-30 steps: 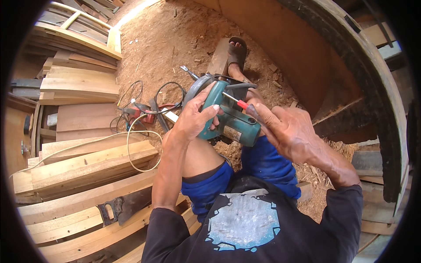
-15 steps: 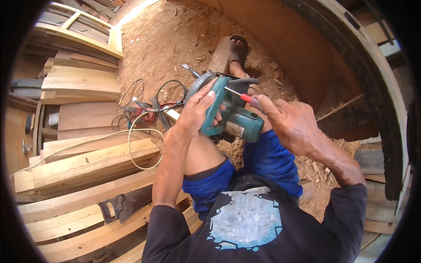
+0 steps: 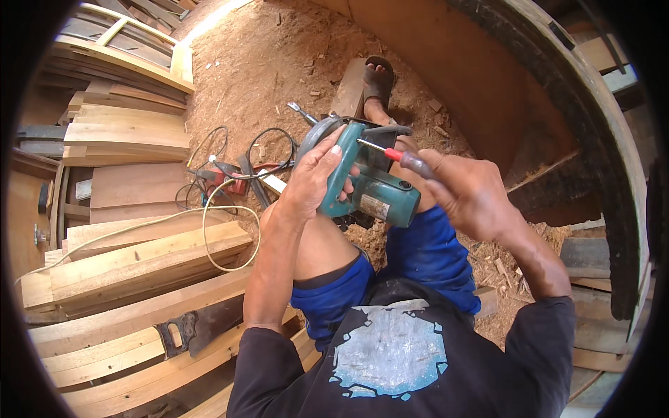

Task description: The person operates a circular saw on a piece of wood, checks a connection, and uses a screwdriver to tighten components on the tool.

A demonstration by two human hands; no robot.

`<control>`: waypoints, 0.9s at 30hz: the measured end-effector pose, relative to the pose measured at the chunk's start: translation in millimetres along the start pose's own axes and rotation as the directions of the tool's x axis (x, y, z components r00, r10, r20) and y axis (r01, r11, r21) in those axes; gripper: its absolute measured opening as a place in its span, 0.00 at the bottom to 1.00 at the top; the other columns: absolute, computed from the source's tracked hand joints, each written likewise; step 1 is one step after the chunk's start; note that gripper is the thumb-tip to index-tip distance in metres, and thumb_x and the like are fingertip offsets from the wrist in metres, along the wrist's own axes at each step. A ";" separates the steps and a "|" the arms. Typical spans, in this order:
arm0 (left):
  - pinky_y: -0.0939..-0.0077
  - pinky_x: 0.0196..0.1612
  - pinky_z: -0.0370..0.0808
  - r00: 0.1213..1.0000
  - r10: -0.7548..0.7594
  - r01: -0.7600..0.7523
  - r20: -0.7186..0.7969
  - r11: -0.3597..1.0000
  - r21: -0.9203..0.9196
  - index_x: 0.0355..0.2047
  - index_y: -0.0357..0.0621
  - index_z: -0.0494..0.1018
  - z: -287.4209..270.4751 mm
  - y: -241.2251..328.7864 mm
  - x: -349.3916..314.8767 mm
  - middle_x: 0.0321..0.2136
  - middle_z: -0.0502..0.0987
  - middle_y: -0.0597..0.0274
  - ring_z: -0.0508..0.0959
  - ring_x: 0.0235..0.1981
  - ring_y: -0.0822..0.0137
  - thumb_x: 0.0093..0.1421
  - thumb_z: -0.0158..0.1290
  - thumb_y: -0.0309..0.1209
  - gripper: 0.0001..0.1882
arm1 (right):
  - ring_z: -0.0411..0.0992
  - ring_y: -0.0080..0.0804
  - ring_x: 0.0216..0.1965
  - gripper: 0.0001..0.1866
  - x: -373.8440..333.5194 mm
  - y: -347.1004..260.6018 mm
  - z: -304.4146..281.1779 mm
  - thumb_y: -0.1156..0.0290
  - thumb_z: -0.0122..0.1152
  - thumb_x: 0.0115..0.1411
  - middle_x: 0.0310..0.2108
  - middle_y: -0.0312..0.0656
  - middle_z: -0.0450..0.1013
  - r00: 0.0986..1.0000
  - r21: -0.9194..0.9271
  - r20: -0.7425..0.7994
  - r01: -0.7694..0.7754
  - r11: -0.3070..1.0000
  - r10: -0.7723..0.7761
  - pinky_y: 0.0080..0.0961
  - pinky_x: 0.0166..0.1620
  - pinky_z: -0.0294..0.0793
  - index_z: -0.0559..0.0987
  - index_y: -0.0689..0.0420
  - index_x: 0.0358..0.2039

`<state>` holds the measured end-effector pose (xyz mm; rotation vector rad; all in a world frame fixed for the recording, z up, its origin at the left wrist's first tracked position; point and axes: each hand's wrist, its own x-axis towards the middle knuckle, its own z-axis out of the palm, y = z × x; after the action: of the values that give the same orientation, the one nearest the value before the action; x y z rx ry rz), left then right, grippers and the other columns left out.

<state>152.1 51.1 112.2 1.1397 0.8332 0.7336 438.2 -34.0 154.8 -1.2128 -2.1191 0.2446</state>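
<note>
A teal circular saw (image 3: 382,196) rests over my legs, its motor housing toward the right. My left hand (image 3: 315,174) is wrapped round the saw's handle, with fingertips showing on the far side. In my right hand (image 3: 472,191) is a screwdriver (image 3: 395,155) with a red and dark handle. The screwdriver's metal shaft points left, and its tip meets the upper part of the saw's handle. The grey blade guard (image 3: 317,136) sits on the saw's left side, partly behind my left hand.
Stacked planks (image 3: 139,265) fill the left side, with a handsaw (image 3: 188,332) lying on them. A red power tool (image 3: 233,182) and tangled cords lie on the sawdust-covered ground (image 3: 279,63). A large curved wooden panel (image 3: 446,63) stands at the right. My sandalled foot (image 3: 378,87) rests ahead.
My right hand has turned around the screwdriver handle, and its forearm has shifted slightly left. The screwdriver tip stays on the saw's handle. My left hand has hardly moved.
</note>
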 end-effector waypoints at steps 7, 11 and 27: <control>0.80 0.29 0.79 0.999 -0.045 0.046 0.008 0.996 -0.077 0.76 0.47 0.57 -2.0 2.8 -0.9 0.35 0.81 0.59 0.79 0.26 0.75 0.77 0.47 0.43 0.32 | 0.74 0.29 0.23 0.20 15.0 -5.1 -17.4 0.58 0.58 0.73 0.29 0.40 0.76 0.797 0.695 0.298 -0.558 0.453 0.525 0.28 0.26 0.74 0.79 0.62 0.54; 0.80 0.29 0.79 1.000 -0.007 0.008 0.013 0.999 -0.048 0.76 0.47 0.57 0.9 2.1 2.6 0.35 0.81 0.59 0.79 0.26 0.75 0.77 0.46 0.43 0.32 | 0.71 0.17 0.23 0.23 -8.4 28.9 -13.0 0.57 0.55 0.75 0.28 0.36 0.76 0.639 0.692 0.706 -0.715 -0.105 0.305 0.16 0.26 0.72 0.78 0.65 0.57; 0.80 0.28 0.79 1.000 -0.011 0.012 0.012 0.998 -0.069 0.75 0.46 0.57 0.5 -0.4 2.7 0.35 0.81 0.59 0.79 0.26 0.75 0.77 0.44 0.41 0.30 | 0.71 0.20 0.24 0.25 4.8 23.7 -20.8 0.56 0.59 0.72 0.33 0.41 0.80 0.659 0.676 0.595 -0.720 0.158 0.459 0.22 0.29 0.73 0.78 0.64 0.58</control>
<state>153.9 53.0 111.4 1.0761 0.7986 0.7401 466.2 -20.4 161.7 -1.2480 -1.0894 1.7619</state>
